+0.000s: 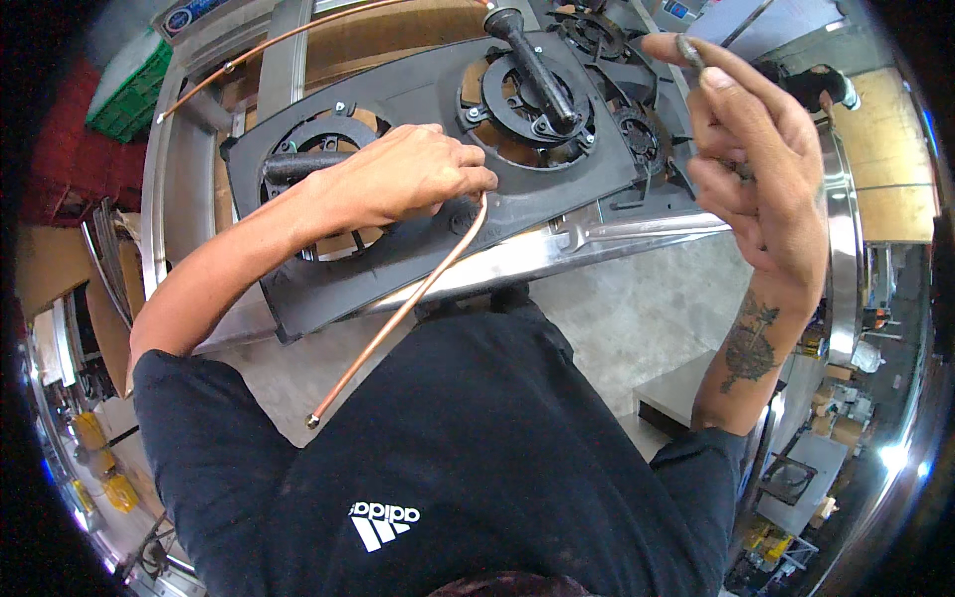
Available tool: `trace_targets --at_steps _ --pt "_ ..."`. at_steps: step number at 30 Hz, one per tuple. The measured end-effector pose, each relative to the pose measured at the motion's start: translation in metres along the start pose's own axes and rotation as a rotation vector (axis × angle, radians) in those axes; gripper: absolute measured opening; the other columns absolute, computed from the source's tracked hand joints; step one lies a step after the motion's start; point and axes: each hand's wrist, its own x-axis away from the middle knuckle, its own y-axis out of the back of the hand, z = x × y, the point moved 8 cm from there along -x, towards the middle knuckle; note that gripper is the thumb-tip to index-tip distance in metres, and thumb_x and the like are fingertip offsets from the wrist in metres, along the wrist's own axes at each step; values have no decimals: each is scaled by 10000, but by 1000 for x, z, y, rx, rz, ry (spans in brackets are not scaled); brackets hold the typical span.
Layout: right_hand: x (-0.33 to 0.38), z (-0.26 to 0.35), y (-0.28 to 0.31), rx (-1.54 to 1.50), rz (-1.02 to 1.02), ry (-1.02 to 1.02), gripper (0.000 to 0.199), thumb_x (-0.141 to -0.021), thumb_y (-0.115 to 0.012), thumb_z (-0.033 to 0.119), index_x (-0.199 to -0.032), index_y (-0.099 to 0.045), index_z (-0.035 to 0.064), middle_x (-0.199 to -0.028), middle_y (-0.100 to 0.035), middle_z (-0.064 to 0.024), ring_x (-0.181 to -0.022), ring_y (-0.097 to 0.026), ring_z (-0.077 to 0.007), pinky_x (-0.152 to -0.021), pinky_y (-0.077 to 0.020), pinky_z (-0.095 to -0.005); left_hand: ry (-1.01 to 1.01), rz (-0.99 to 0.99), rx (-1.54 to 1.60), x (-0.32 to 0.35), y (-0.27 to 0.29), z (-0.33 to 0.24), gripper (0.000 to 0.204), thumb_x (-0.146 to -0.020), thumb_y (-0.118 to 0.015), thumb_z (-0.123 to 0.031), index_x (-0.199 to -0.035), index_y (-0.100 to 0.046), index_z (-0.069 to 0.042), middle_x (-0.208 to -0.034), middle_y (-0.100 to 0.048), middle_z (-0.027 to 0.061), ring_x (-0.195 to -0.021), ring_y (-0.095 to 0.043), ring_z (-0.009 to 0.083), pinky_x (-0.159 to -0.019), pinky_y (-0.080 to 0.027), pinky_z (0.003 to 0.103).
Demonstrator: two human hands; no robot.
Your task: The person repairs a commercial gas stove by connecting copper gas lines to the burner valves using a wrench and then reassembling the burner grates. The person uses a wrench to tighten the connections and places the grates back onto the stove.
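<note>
On black burner plate [398,259]: left hand [408,179] grip holds copper tube [398,318]; right hand [756,159] pinches small metal fitting [689,48]; wrench [637,231] nearby.

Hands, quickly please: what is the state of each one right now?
Left hand: closed on the copper tube, over the black burner panel.
Right hand: raised, pinching a small metal part between thumb and forefinger.

Black short-sleeved T-shirt [468,438], plain and dark across chest and shoulders, sleeves ending above the elbows. Small white logo [383,522] printed low on the front: three slanted stripes under a short line of lettering. Both forearms bare below the sleeves. Dark tattoo [751,343] on the inside of the right forearm, a rounded, flower-like shape with leafy lines running up toward the wrist. No gloves on left hand [403,179] or right hand [756,149]; no watch or rings to be seen.
</note>
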Motion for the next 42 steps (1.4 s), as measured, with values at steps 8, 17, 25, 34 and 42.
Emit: trace_targets --at_steps 8,17,25,34,42 --pt "-10 -2 -29 -106 137 138 455 -1091 -442 209 -1449 -552 -49 -676 -298 85 -445 -231 25 -384 -155 -172 31 14 11 1 -1 0 352 -755 -763 -34 -1096 -682 -61 -970 -671 87 -907 -693 321 -803 -526 450" --pt "-26 -5 -59 66 283 284 440 -1093 -452 210 -1443 -567 -31 -680 -350 81 -498 -278 20 -442 -201 -184 70 75 45 5 -7 4 488 -772 -688 -28 -1257 -645 -65 -1017 -648 95 -957 -667 313 -849 -491 443" --pt "-27 -9 -80 245 436 431 399 -1100 -500 206 -1427 -595 -2 -710 -417 86 -592 -339 4 -521 -256 -188 47 -38 65 5 3 2 318 -754 -742 -28 -1062 -678 -75 -959 -687 94 -900 -704 361 -751 -569 491" --pt "-11 -13 -78 311 78 286 347 -1089 -581 212 -1350 -644 -7 -739 -491 69 -649 -418 -10 -554 -315 -205 60 -25 78 5 3 1 294 -752 -739 -29 -1039 -699 -77 -959 -693 90 -895 -710 347 -733 -569 484" --pt "10 2 -75 426 -79 400 316 -1076 -613 212 -1268 -669 -32 -751 -569 33 -692 -493 -24 -591 -388 -213 28 -19 16 1 4 -8 290 -751 -743 -29 -1034 -702 -75 -952 -692 92 -873 -714 348 -708 -564 476"
